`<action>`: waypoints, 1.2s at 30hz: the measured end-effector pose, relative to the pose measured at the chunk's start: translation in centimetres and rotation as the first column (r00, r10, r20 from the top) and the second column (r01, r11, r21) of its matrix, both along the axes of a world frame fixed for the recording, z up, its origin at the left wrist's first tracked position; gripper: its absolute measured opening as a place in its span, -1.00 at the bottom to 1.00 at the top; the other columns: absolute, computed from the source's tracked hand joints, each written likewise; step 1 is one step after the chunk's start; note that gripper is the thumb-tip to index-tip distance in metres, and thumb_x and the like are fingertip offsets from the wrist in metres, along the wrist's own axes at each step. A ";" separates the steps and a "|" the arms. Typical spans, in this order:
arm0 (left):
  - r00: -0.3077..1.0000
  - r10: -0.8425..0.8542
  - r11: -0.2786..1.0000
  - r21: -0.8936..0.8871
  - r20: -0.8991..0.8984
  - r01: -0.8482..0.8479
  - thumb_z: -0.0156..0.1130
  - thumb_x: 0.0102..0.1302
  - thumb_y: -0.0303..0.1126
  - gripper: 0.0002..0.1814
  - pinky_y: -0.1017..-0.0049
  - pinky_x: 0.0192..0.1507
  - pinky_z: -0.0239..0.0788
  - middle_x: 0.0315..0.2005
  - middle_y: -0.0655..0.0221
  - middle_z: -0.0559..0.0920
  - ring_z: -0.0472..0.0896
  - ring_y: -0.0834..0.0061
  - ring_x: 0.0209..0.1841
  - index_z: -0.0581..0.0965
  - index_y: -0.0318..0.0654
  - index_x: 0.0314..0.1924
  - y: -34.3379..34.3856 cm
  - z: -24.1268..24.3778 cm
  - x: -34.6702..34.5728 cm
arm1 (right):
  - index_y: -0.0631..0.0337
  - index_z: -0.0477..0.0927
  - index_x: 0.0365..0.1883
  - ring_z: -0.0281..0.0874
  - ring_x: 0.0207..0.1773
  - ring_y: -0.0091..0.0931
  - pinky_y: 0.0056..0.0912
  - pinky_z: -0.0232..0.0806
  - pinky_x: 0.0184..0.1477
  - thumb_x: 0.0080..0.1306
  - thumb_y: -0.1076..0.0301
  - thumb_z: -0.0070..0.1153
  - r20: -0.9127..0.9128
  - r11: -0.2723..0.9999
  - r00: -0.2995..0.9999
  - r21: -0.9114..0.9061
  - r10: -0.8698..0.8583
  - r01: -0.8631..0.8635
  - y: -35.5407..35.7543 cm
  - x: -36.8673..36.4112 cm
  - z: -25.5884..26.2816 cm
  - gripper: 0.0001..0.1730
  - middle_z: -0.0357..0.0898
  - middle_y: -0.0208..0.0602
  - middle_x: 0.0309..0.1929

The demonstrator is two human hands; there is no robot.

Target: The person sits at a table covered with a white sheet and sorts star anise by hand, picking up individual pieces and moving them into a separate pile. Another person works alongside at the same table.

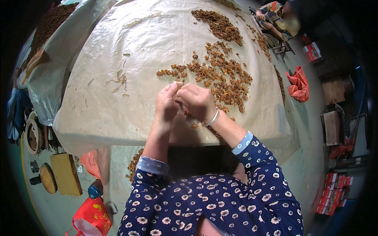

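My left hand (168, 100) and my right hand (196, 98) meet above the near middle of a table under a plastic sheet (118, 118). Their fingertips are together at a small brownish thing, probably a star anise; the fingers hide most of it. A bangle circles my right wrist. Loose star anise (227, 79) spreads over the sheet beyond and to the right of my hands, with a denser heap (218, 26) farther back. A few pods lie below my hands, one a single star anise (194, 125). Thin stems (119, 79) lie scattered to the left.
Another covered table with a dark heap (51, 29) stands at the left. A seated person (274, 23) is at the upper right. A red-orange bag (298, 84) lies on the floor at the right. At the lower left are a red bag (94, 215), a blue-lidded container (94, 191) and a woven basket (48, 178).
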State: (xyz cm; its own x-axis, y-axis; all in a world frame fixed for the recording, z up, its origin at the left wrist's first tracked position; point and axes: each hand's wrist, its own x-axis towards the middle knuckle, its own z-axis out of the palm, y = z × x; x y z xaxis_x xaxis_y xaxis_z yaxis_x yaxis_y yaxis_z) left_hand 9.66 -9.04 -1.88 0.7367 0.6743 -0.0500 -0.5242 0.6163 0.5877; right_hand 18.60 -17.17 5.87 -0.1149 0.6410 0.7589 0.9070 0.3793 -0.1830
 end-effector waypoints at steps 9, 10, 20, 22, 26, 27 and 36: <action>0.547 0.798 0.238 0.966 -0.253 0.099 0.14 0.21 -0.35 -0.76 0.42 -0.24 0.41 -0.36 0.21 0.62 0.58 0.29 -0.32 0.59 -0.34 -0.20 0.6 -2.7 0.7 | 0.33 0.55 -0.38 0.50 -0.63 -0.61 -0.58 0.35 -0.59 0.15 0.48 0.09 -0.445 0.509 0.690 -0.851 -0.571 -0.127 2.8 7.7 -2.0 -0.90 0.58 -0.26 -0.55; 0.542 0.792 0.212 0.959 -0.281 0.187 0.17 0.13 -0.32 -0.76 0.33 -0.12 0.39 -0.31 0.10 0.60 0.55 0.14 -0.20 0.61 -0.29 -0.23 0.4 -2.4 0.4 | 0.32 0.59 -0.29 0.55 -0.57 -0.62 -0.59 0.35 -0.57 0.16 0.44 0.11 -0.501 0.622 0.732 -0.771 -0.462 -0.136 4.6 6.6 -0.8 -0.83 0.59 -0.30 -0.53; 0.621 0.645 0.504 0.859 -0.445 0.092 0.15 0.17 -0.35 -0.77 0.47 -0.24 0.40 -0.43 0.18 0.62 0.58 0.38 -0.37 0.61 -0.35 -0.26 0.6 -0.3 0.0 | 0.09 0.63 -0.36 0.55 -0.08 -0.18 -0.17 0.43 -0.04 0.18 0.36 0.06 0.224 0.513 0.838 -0.703 -0.497 0.492 7.4 6.7 -5.4 -0.88 0.47 -0.15 -0.05; 0.652 0.587 0.595 0.802 -0.480 0.054 0.15 0.19 -0.38 -0.78 0.53 -0.30 0.39 -0.45 0.27 0.62 0.54 0.52 -0.43 0.60 -0.38 -0.25 0.9 -1.1 -0.1 | 0.08 0.62 -0.38 0.54 -0.10 -0.17 -0.15 0.42 -0.07 0.18 0.34 0.06 0.178 0.529 0.854 -0.718 -0.490 0.452 6.9 6.4 -5.3 -0.89 0.48 -0.13 -0.08; 0.680 0.565 0.663 0.748 -0.468 -0.036 0.14 0.24 -0.43 -0.79 0.64 -0.40 0.34 -0.48 0.41 0.61 0.46 0.71 -0.48 0.58 -0.45 -0.22 1.2 -1.4 -0.1 | 0.06 0.61 -0.39 0.53 -0.16 -0.16 -0.16 0.40 -0.14 0.16 0.30 0.08 -0.024 0.640 0.860 -0.678 -0.509 0.360 4.7 7.3 -6.1 -0.89 0.50 -0.14 -0.20; 0.716 0.516 0.708 0.704 -0.470 -0.048 0.14 0.25 -0.43 -0.78 0.65 -0.41 0.33 -0.48 0.42 0.60 0.46 0.71 -0.48 0.57 -0.45 -0.20 1.2 -1.4 -0.1 | 0.06 0.61 -0.40 0.52 -0.17 -0.17 -0.16 0.39 -0.15 0.16 0.29 0.09 -0.080 0.663 0.855 -0.670 -0.513 0.335 4.1 7.5 -6.3 -0.89 0.51 -0.15 -0.22; 0.881 0.199 0.913 0.409 -0.429 -0.007 0.14 0.30 -0.42 -0.72 0.71 -0.41 0.33 -0.45 0.43 0.58 0.50 0.69 -0.47 0.50 -0.44 -0.05 1.2 -0.5 -0.3 | 0.36 0.54 -0.33 0.49 -0.58 -0.57 -0.62 0.37 -0.55 0.27 0.44 0.11 -0.839 0.719 0.259 -0.543 -0.478 -0.434 2.2 7.2 -4.2 -0.87 0.56 -0.28 -0.54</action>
